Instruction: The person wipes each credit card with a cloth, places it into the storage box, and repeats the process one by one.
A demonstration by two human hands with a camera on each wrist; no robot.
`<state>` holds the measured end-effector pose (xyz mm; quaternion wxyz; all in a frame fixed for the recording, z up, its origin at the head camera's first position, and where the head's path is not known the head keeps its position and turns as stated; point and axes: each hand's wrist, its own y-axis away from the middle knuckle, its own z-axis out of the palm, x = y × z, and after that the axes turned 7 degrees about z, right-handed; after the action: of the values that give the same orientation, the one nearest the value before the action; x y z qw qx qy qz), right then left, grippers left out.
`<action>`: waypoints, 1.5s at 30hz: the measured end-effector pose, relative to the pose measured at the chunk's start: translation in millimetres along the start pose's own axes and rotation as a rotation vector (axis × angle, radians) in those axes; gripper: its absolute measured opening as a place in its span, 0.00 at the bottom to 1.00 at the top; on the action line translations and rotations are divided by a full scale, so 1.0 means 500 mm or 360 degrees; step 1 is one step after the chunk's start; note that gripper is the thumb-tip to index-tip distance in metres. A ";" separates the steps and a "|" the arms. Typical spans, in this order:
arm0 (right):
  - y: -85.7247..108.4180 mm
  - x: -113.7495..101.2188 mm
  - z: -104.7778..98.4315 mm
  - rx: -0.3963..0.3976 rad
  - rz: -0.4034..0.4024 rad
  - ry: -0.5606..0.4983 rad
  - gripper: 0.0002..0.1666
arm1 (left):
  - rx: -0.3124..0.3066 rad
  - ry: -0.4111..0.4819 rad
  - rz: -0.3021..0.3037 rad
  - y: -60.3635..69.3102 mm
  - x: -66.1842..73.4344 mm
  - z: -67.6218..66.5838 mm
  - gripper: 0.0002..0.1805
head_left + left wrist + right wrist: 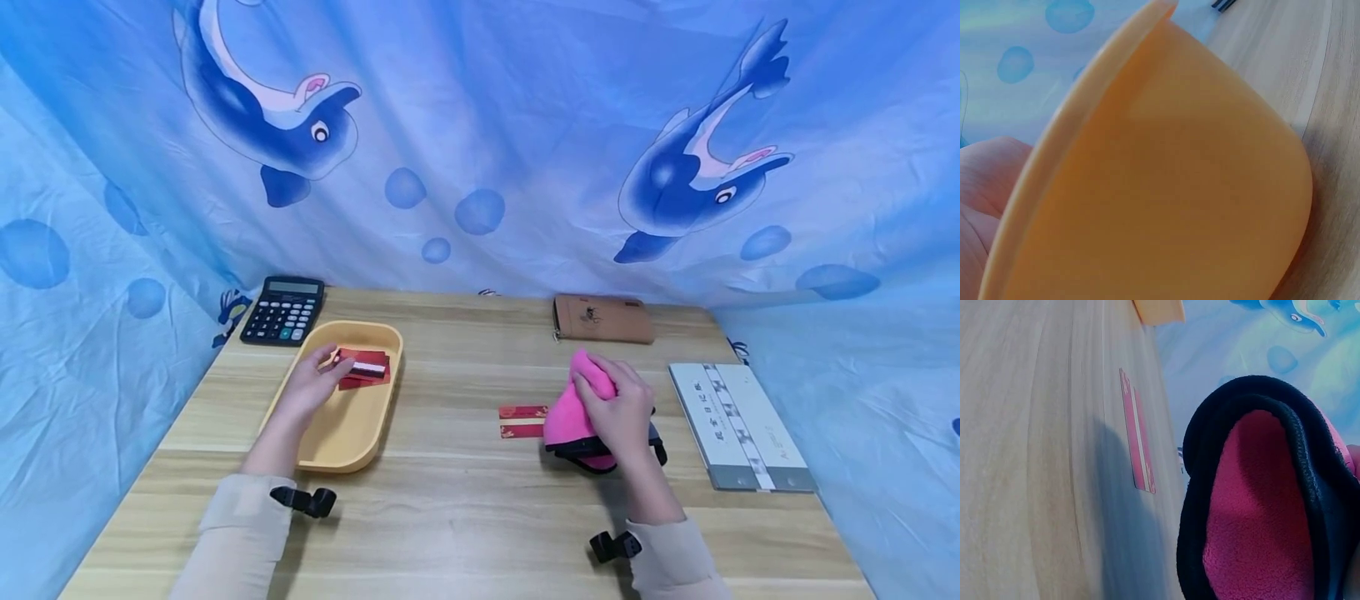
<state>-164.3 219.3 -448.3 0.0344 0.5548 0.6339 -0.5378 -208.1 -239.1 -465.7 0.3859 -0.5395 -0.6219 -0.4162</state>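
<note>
My left hand [315, 385] reaches over the yellow tray [341, 461], thumb and index finger apart, at the left end of the red cards [375, 383] inside it. A card with a white stripe [369, 367] lies on top, by the thumb tip. In the left wrist view, the tray wall [1179, 175] hides most of this hand. My right hand [622, 404] grips a soft pink item with black edging [570, 417]. In the right wrist view its fuzzy pink inside [1260, 519] shows. A red card with a pale stripe [522, 422] lies on the table beside it.
A black calculator [283, 311] stands behind the tray. At the back right lies a brown wallet [603, 318]. A white and grey notebook [738, 427] lies along the right side of the wooden table [457, 517]. A blue dolphin-print curtain [525, 125] surrounds the table.
</note>
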 end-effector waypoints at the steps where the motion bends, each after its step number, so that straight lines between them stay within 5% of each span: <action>1: 0.000 0.000 0.000 0.0000 -0.0007 0.0001 0.22 | 0.0001 0.0004 -0.0008 -0.001 -0.001 0.000 0.41; 4: -0.002 0.002 0.000 -0.0011 -0.0020 0.0005 0.22 | 0.0009 0.0008 -0.0005 0.001 0.000 0.001 0.40; 7: -0.002 0.006 0.000 -0.0023 -0.0020 -0.0008 0.22 | 0.0103 0.0028 0.0105 0.004 0.003 0.005 0.37; 12: -0.001 0.009 -0.003 -0.0046 0.0003 -0.0029 0.23 | 0.0368 0.0024 0.0465 0.019 0.029 0.026 0.30; 16: 0.000 0.008 -0.004 -0.0055 0.0023 -0.0035 0.23 | 0.0466 -0.0050 0.0798 0.038 0.064 0.052 0.25; 20: -0.002 0.007 -0.006 -0.0041 0.0016 -0.0028 0.23 | 0.0462 -0.0115 0.1105 0.055 0.096 0.084 0.22; 25: -0.003 0.006 -0.012 -0.0030 0.0033 -0.0028 0.22 | 0.0331 -0.0144 0.1345 0.084 0.125 0.133 0.22; 29: -0.001 0.009 -0.021 -0.0058 0.0113 -0.0036 0.23 | 0.0209 -0.0153 0.1417 0.104 0.128 0.183 0.23; 35: 0.005 0.014 -0.030 -0.0114 0.0157 -0.0057 0.24 | 0.0079 -0.0260 0.1439 0.112 0.095 0.258 0.21; 40: 0.009 0.019 -0.033 -0.0112 0.0148 -0.0077 0.24 | -0.0064 -0.0325 0.1332 0.109 0.065 0.302 0.23; 45: 0.009 0.023 -0.035 -0.0087 0.0109 -0.0074 0.24 | -0.0298 -0.0369 0.1094 0.104 0.040 0.351 0.30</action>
<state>-155.6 238.9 -451.3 0.0827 0.5625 0.6280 -0.5314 -164.5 -64.5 -504.4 0.3791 -0.7934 -0.4032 -0.2536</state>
